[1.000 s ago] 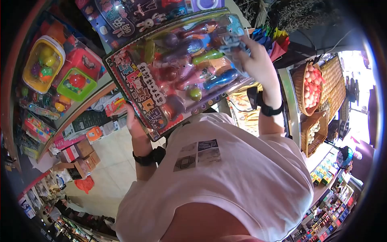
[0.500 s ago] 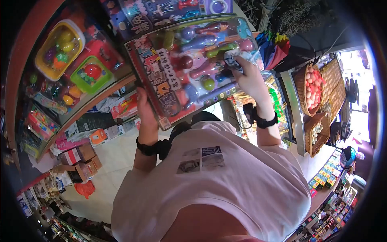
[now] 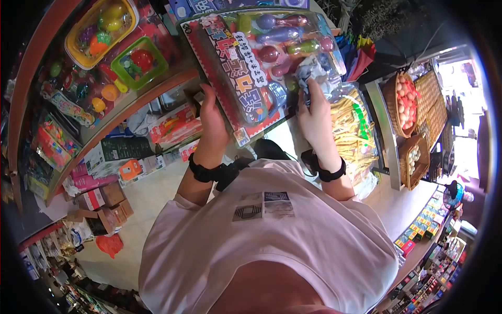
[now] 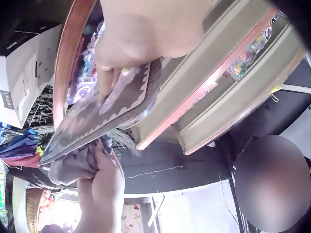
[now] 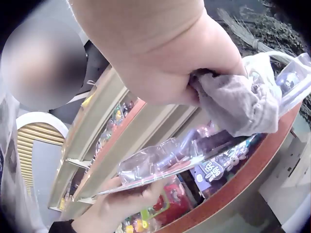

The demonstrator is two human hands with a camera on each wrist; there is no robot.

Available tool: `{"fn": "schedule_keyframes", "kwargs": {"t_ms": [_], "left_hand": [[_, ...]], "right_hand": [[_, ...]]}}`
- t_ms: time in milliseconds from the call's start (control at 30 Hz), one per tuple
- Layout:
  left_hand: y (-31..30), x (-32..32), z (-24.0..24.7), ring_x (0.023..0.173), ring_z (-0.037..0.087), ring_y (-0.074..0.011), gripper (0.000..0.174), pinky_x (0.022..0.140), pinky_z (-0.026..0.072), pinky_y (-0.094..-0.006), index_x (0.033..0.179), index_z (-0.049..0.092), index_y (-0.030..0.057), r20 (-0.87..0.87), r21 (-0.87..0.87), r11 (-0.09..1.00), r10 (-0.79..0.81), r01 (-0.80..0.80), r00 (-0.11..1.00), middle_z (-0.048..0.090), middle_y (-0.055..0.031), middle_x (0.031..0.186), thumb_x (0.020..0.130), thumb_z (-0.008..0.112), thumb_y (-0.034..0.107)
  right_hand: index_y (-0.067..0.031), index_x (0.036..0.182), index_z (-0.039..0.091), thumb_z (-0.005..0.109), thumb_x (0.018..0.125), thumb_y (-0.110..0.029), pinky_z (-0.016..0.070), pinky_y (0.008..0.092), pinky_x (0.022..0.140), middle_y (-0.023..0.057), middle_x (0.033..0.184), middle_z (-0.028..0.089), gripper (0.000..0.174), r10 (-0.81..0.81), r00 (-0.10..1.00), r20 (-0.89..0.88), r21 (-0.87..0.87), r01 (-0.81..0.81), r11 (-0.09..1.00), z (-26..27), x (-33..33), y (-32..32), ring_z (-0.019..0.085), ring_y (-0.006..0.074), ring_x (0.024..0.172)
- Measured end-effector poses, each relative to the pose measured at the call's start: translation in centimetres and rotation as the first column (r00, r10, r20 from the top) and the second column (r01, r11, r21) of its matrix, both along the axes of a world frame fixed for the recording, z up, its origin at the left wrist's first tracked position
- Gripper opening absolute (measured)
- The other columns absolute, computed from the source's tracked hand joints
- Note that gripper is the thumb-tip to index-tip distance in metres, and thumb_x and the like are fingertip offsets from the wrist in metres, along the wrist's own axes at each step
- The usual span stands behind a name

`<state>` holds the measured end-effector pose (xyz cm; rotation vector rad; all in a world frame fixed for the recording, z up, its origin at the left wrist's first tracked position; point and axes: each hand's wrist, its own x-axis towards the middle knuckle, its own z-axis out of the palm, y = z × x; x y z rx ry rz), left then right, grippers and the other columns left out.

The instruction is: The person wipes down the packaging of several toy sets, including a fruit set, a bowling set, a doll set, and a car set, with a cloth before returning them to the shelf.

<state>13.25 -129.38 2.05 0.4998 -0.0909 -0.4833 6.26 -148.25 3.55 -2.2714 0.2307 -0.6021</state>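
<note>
— Where is it held?

— The flat blister pack (image 3: 251, 68) of coloured plastic bowling pins and balls on a red printed card is up in front of the person's chest, tilted, just before the wood-edged toy shelf (image 3: 157, 97). The left hand (image 3: 212, 123) grasps its lower edge, fingers curled round the card. The right hand (image 3: 314, 118) is clenched on a crumpled grey cloth (image 3: 315, 70) and presses it on the clear bubble.

— How would you do the wiping well?

— I'd back the card with the left-hand fingers right behind the spot being pressed, since the thin bubble looks likely to dent. Light strokes along the ridges, I think, and a firm grip so the pack doesn't twist.

— Do the wrist views add anything?

— The left wrist view shows the plain grey back of the blister pack (image 4: 104, 111) and the fingers (image 4: 109, 80) beneath it, which the head view hides. The right wrist view shows the pack edge-on (image 5: 170, 155), with the grey cloth (image 5: 238, 104) bunched in the fist. Only the head view shows the printed front, the yellow tray (image 3: 99, 26) of toy fruit and the wicker basket (image 3: 405, 102) of eggs.
</note>
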Motion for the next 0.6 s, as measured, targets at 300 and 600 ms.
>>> {"fn": "schedule_keyframes", "kwargs": {"t_ms": [300,600], "left_hand": [[1.2,-1.7,-3.3,0.119,0.050,-0.0299,0.067,0.103,0.0379,-0.0450,0.136,0.036,0.0037,-0.008,-0.325,0.941,-0.107,0.099,0.994,0.050,-0.0140,0.130,0.095,0.028,0.056],[0.2,-3.7,-2.8,0.111,0.056,-0.0264,0.066,0.094,0.0466,-0.0423,0.136,0.037,0.0069,-0.005,-0.097,0.994,0.044,-0.044,0.999,0.053,-0.0122,0.127,0.095,0.024,0.058]], "right_hand": [[0.0049,0.120,0.048,0.057,0.086,-0.004,0.0467,0.0415,0.080,0.0280,0.102,0.060,0.036,0.076,0.989,-0.129,0.173,-0.053,0.984,-1.5,-3.9,4.0,0.057,0.0473,0.095],[0.0047,0.115,0.045,0.053,0.090,-0.005,0.0456,0.0343,0.058,0.0162,0.079,0.058,0.028,0.185,0.982,-0.036,0.078,-0.181,0.980,-2.3,-8.3,6.4,0.058,0.0245,0.064]]}}
